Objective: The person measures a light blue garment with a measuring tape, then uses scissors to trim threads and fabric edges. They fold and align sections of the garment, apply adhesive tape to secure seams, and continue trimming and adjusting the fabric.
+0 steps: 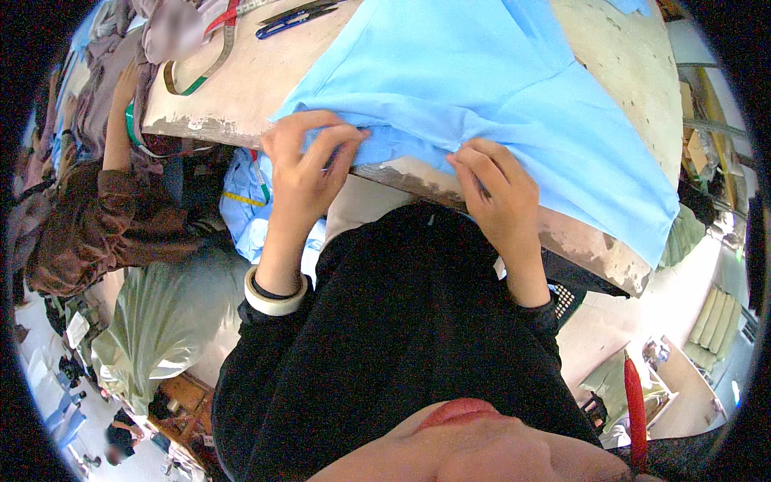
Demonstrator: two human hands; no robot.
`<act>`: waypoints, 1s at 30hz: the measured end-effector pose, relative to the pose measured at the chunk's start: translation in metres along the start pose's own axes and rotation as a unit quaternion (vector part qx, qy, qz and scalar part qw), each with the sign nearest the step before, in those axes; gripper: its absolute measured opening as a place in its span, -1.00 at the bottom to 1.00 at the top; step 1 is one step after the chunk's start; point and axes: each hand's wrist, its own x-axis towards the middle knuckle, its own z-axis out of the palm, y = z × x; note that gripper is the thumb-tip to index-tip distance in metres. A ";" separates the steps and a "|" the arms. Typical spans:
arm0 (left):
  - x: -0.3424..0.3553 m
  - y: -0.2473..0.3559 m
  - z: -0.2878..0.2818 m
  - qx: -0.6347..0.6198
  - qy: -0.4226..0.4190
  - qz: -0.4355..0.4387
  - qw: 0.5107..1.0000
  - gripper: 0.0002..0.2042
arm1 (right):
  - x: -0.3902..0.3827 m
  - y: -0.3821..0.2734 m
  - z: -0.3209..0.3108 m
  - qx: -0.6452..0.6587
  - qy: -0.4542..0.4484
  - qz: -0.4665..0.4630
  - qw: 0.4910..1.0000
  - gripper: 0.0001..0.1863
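A light blue cloth garment [434, 64] with seams spreads across the worktable [217, 96] and reaches over its near edge. My left hand [313, 161] is closed on the garment's near edge, thumb and fingers pinching the folded cloth. Farther right, my right hand [499, 189] pinches the same edge between thumb and fingertips. Between the two hands the fabric is bunched in small creases. A pale roll of tape [275, 301] sits around my left wrist like a bracelet.
Blue-handled thread snips [293, 22] lie at the table's far left, near a measuring tape [210, 74]. At left, a co-worker's brown sleeve [88, 225] and hand [124, 84] are beside piled cloth. More light blue fabric [241, 209] hangs below the table edge.
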 end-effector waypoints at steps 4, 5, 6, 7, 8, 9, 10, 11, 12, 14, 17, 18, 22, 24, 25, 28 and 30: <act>-0.019 0.008 -0.001 -0.100 0.061 -0.239 0.964 -0.45 | -0.001 -0.003 -0.002 -0.018 -0.020 -0.012 1.000 -0.78; -0.022 0.009 -0.002 -0.091 0.033 -0.269 0.958 -0.29 | -0.001 -0.005 -0.002 -0.016 -0.025 0.002 1.000 -0.77; -0.025 0.008 -0.001 -0.084 0.020 -0.243 0.966 -0.29 | -0.001 -0.006 -0.002 -0.013 -0.030 0.015 0.999 -0.77; -0.026 0.006 -0.001 -0.080 0.016 -0.207 0.975 -0.29 | -0.001 -0.008 -0.002 -0.010 -0.035 0.029 0.999 -0.76; -0.027 0.004 0.000 -0.073 0.006 -0.173 0.982 -0.29 | -0.001 -0.008 -0.002 -0.006 -0.043 0.036 0.998 -0.75; -0.027 0.002 -0.001 -0.046 -0.014 -0.135 0.990 -0.32 | -0.002 -0.009 -0.001 -0.002 -0.049 0.042 0.998 -0.75; -0.026 -0.001 -0.001 -0.055 -0.015 -0.117 0.991 -0.33 | -0.002 -0.009 -0.001 0.000 -0.055 0.048 0.997 -0.74; -0.025 -0.003 -0.002 -0.066 -0.016 -0.099 0.993 -0.35 | -0.002 -0.008 0.000 0.000 -0.050 0.045 0.998 -0.74; -0.022 -0.006 -0.003 -0.077 -0.017 -0.080 0.994 -0.36 | -0.002 -0.007 0.000 0.000 -0.045 0.042 0.998 -0.74; -0.017 -0.007 -0.007 -0.105 -0.030 -0.119 0.987 -0.42 | -0.003 -0.006 0.001 -0.003 -0.037 0.039 0.999 -0.75; -0.008 -0.007 -0.014 -0.115 -0.073 -0.119 0.983 -0.50 | -0.003 -0.004 0.001 -0.006 -0.030 0.034 0.999 -0.78; -0.004 -0.008 -0.016 -0.113 -0.091 -0.110 0.983 -0.52 | -0.003 -0.004 0.001 -0.004 -0.026 0.031 0.999 -0.79; 0.006 -0.009 -0.016 -0.072 -0.135 -0.014 0.988 -0.60 | 0.001 -0.005 -0.002 -0.009 0.003 0.012 1.000 -0.83; 0.011 -0.008 -0.013 -0.108 -0.101 0.000 0.989 -0.63 | 0.005 -0.007 -0.007 -0.011 0.011 0.001 1.000 -0.82; 0.014 -0.008 -0.013 -0.114 -0.056 0.005 0.992 -0.65 | 0.007 -0.008 -0.011 -0.014 0.016 -0.006 1.000 -0.82; 0.026 -0.006 -0.014 -0.118 0.045 0.025 0.992 -0.68 | 0.014 -0.010 -0.029 -0.006 0.044 -0.010 0.999 -0.83; 0.037 -0.005 -0.017 -0.093 0.084 0.053 0.991 -0.68 | 0.016 -0.013 -0.041 -0.013 0.071 -0.018 0.997 -0.84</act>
